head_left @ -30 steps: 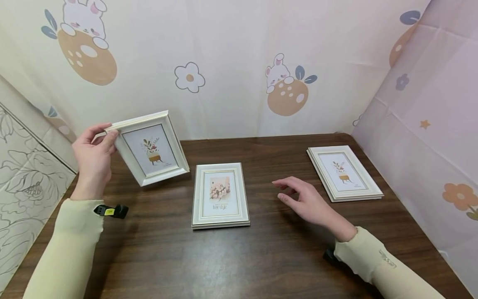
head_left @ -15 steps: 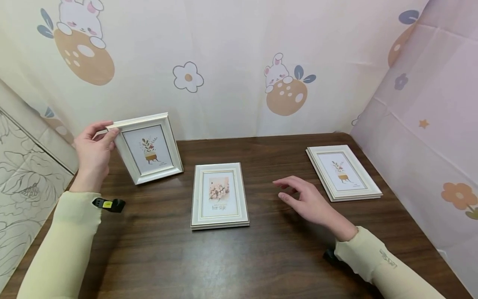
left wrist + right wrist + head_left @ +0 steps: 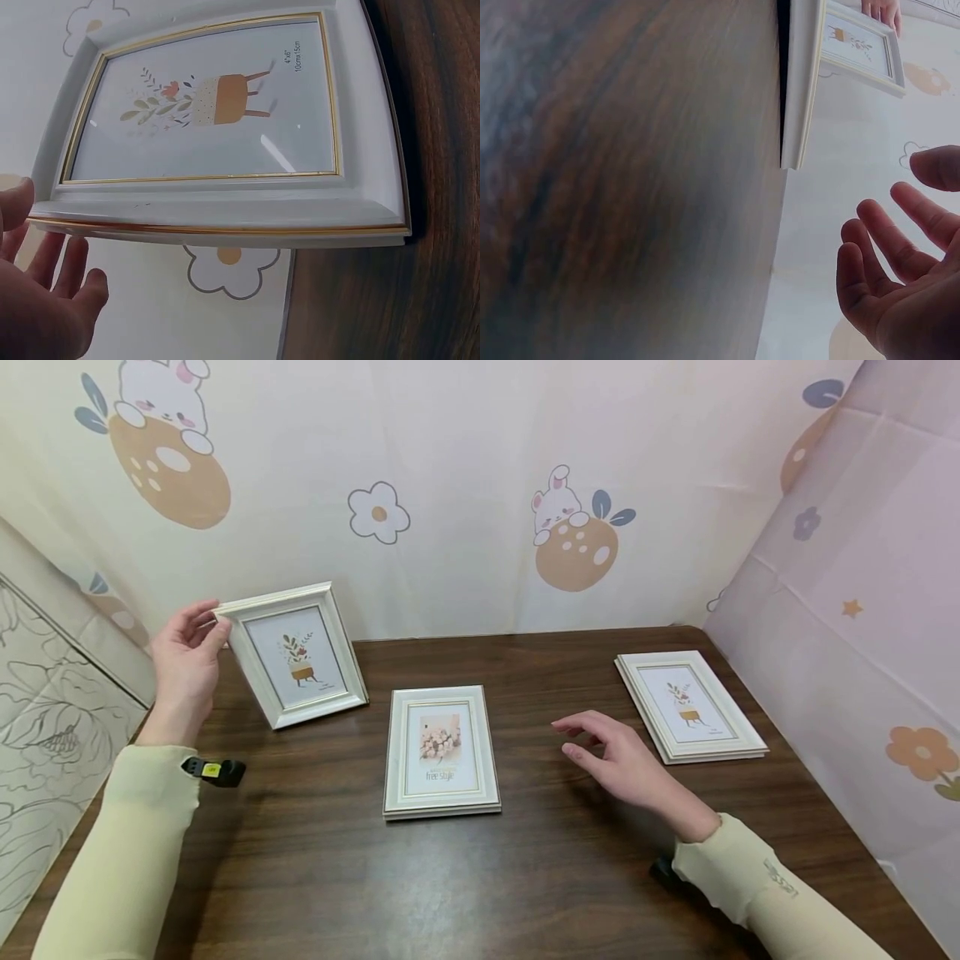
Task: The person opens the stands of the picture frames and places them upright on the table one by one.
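At the back left, a white picture frame (image 3: pixel 294 653) with a potted-plant print stands on its lower edge, leaning back. My left hand (image 3: pixel 187 652) holds its upper left corner, thumb at the front and fingers behind. The left wrist view shows the frame (image 3: pixel 225 196) close up, with my left hand's (image 3: pixel 45 300) fingers partly hidden behind its edge. Over the table, my right hand (image 3: pixel 611 760) hovers with loosely bent fingers and nothing in them. It is between a flat picture frame (image 3: pixel 490 768) with a flower print and another flat frame (image 3: pixel 738 727) at the right.
All three frames are on a dark brown wooden table (image 3: pixel 450 893). A pale curtain (image 3: pixel 465 568) printed with rabbits and flowers hangs behind the table's back edge and along the right side. A panel with line-drawn flowers (image 3: pixel 45 760) borders the left.
The left-hand frame has moved slightly left and come down to stand on the table. Its top now leans further back, and my left thumb has slid toward the corner. My right hand stays nearly still.
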{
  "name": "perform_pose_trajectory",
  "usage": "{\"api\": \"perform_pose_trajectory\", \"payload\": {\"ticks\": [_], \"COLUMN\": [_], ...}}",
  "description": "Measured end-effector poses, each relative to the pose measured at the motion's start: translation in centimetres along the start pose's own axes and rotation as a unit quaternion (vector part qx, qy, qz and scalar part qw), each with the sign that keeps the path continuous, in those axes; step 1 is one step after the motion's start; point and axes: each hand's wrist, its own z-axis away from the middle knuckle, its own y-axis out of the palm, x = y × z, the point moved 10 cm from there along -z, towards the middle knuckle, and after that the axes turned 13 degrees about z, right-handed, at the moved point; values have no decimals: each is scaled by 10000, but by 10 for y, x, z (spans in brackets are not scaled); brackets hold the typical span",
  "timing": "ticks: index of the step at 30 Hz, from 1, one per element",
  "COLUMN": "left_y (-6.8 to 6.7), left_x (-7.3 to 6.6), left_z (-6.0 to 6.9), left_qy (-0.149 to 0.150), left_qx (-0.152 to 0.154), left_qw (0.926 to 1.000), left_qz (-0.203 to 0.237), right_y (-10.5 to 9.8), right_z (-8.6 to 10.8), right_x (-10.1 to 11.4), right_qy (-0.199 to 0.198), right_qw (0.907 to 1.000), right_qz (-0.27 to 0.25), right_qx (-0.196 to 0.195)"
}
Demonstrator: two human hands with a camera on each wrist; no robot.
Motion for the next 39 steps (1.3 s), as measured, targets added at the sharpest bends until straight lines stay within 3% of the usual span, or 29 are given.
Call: {"api": "perform_pose_trajectory", "payload": {"ticks": [6,14,17,21,24,31,39], "left_y": [1,-5,-4,9,23,58,86], "left_x": [-3,-23,-27,-28,-27,-20,-1], "left_z": [6,20,27,40,49,69,92], "left_qy": [22,426,444,370,325,398,313], "left_qx": [100,-340,-273,144,559,1451,2282], "left_qw": [9996,9917,9950,9982,9963,9729,9590], "left_qz": [-281,-1169,-855,-457,-574,-1755,-1652], "right_y": [-1,-3,-5,-8,-12,-23,-29], "right_z": [0,1,0,-1,-2,-6,-7], "right_x": [-2,0,-3,-6,-9,-17,-24], "right_qy": [63,47,99,139,158,263,426], "right_qw": [10000,10000,9999,9999,9998,9992,9985], "right_qz": [-17,-19,-10,14,6,-21,-38], "right_qx": [3,-28,-32,-74,-123,-304,-337]}}
